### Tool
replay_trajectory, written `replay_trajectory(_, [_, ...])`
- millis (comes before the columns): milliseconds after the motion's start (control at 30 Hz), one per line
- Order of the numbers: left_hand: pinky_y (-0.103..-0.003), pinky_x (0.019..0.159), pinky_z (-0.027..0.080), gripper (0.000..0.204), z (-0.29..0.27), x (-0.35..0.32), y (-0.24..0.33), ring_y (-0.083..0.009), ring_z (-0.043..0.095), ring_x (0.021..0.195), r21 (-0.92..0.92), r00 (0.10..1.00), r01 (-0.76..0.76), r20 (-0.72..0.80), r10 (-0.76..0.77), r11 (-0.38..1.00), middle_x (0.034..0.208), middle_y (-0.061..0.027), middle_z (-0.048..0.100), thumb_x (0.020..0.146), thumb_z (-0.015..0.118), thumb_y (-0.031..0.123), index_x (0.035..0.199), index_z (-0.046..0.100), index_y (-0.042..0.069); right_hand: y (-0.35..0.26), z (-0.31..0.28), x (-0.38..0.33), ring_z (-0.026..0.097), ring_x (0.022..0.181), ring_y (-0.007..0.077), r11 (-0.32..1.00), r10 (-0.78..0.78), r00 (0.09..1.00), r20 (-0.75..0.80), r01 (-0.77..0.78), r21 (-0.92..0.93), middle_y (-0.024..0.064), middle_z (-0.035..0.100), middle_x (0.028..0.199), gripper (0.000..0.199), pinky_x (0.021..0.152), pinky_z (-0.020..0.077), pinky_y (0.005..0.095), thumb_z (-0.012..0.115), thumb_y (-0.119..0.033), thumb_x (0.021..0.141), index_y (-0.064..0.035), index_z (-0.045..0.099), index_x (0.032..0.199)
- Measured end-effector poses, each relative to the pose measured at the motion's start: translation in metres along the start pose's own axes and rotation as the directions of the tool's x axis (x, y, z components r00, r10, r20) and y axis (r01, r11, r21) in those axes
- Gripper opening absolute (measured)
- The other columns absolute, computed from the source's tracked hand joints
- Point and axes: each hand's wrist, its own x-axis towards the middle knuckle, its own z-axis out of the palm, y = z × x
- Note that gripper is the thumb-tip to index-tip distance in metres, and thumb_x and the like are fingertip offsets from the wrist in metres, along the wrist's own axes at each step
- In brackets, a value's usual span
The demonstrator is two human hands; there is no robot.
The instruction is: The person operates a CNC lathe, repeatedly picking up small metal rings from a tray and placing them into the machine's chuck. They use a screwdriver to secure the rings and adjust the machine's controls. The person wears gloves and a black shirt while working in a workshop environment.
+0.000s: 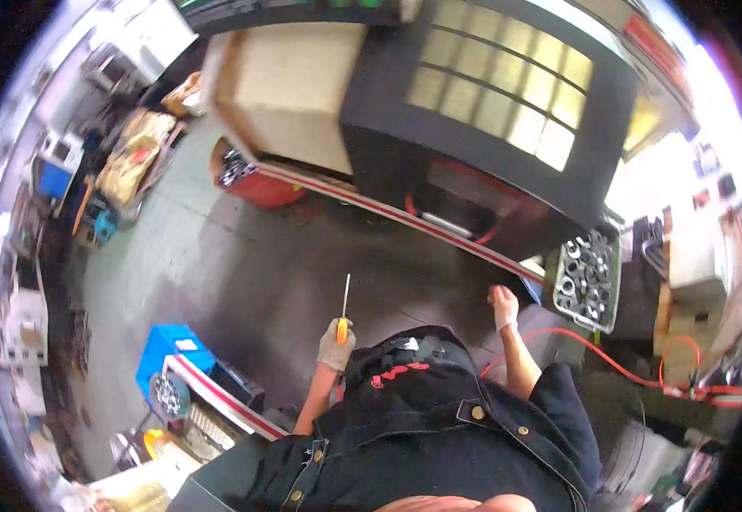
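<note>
My left hand (335,348), in a pale work glove, is closed round the yellow handle of a screwdriver (342,328). Its thin metal shaft points up and away from me over the dark floor. Out to the right, my right hand (503,308) is held away from my body with its fingers curled in, and a pale band shows at the wrist. No object shows in it. It is nearest to the red-and-white rail and the crate of metal parts (587,277).
Ahead stands a large black machine (379,141) with a lit, gridded window, and a red-and-white rail (439,225) runs along its front. A red tub (260,189) of metal parts stands by it. At left are a blue bin (162,346) and another rail (217,396). An orange hose (597,348) crosses at right.
</note>
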Motion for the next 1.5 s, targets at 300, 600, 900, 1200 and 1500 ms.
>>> replay_trajectory(300, [-0.029, 0.067, 0.048, 0.031, 0.14, -0.025, 0.088, -0.0177, 0.06, 0.072, 0.05, 0.968, -0.1, 0.236, 0.086, 0.994, 0.077, -0.0064, 0.06, 0.068, 0.06, 0.005, 0.098, 0.055, 0.01, -0.157, -0.088, 0.026, 0.044, 0.116, 0.0258, 0.972, -0.225, 0.961, -0.158, 0.232, 0.026, 0.0166, 0.045, 0.128, 0.055, 0.096, 0.0347, 0.031, 0.054, -0.013, 0.08, 0.0005, 0.036, 0.13])
replay_trajectory(600, [-0.029, 0.072, 0.047, 0.025, 0.188, -0.036, 0.08, -0.0176, 0.059, 0.076, 0.045, 0.958, -0.033, 0.285, 0.019, 0.998, 0.081, -0.0069, 0.06, 0.073, 0.064, 0.014, 0.095, 0.055, 0.006, -0.151, -0.065, 0.07, 0.043, 0.115, 0.0309, 0.901, -0.403, 0.885, -0.235, 0.428, 0.067, 0.0217, 0.045, 0.122, 0.063, 0.1, 0.0317, 0.0357, 0.062, -0.006, 0.07, 0.0043, 0.035, 0.126])
replay_trajectory(900, [-0.03, 0.067, 0.047, 0.031, 0.234, -0.03, 0.145, -0.018, 0.06, 0.072, 0.226, 0.843, -0.243, 0.53, 0.09, 0.943, 0.078, -0.0068, 0.06, 0.073, 0.065, 0.017, 0.1, 0.053, 0.008, -0.161, -0.087, 0.077, 0.039, 0.121, 0.0307, 0.841, -0.437, 0.844, 0.311, 0.506, -0.191, 0.0216, 0.041, 0.129, 0.065, 0.102, 0.0295, 0.0335, 0.054, -0.031, 0.077, 0.0012, 0.034, 0.13])
replay_trajectory(1200, [-0.037, 0.069, 0.047, 0.035, 0.228, -0.015, 0.156, -0.0311, 0.06, 0.079, 0.255, 0.876, -0.296, 0.456, 0.155, 0.92, 0.084, -0.0151, 0.061, 0.072, 0.065, 0.024, 0.102, 0.052, 0.009, -0.049, -0.251, 0.093, 0.056, 0.096, 0.0337, 0.625, 0.102, 0.985, -0.137, -0.17, -0.762, 0.0192, 0.06, 0.1, 0.037, 0.083, 0.043, 0.0414, 0.045, -0.032, 0.076, -0.0046, 0.061, 0.095])
replay_trajectory(1500, [-0.036, 0.07, 0.047, 0.034, 0.204, 0.034, 0.162, -0.0317, 0.059, 0.081, 0.209, 0.847, -0.268, 0.516, 0.127, 0.941, 0.085, -0.0143, 0.06, 0.073, 0.064, 0.024, 0.102, 0.051, 0.01, 0.014, -0.252, 0.107, 0.06, 0.081, 0.0304, 0.504, 0.011, 0.975, -0.223, -0.198, -0.841, 0.0203, 0.061, 0.083, 0.029, 0.075, 0.0467, 0.0377, 0.054, -0.027, 0.072, 0.0001, 0.063, 0.078])
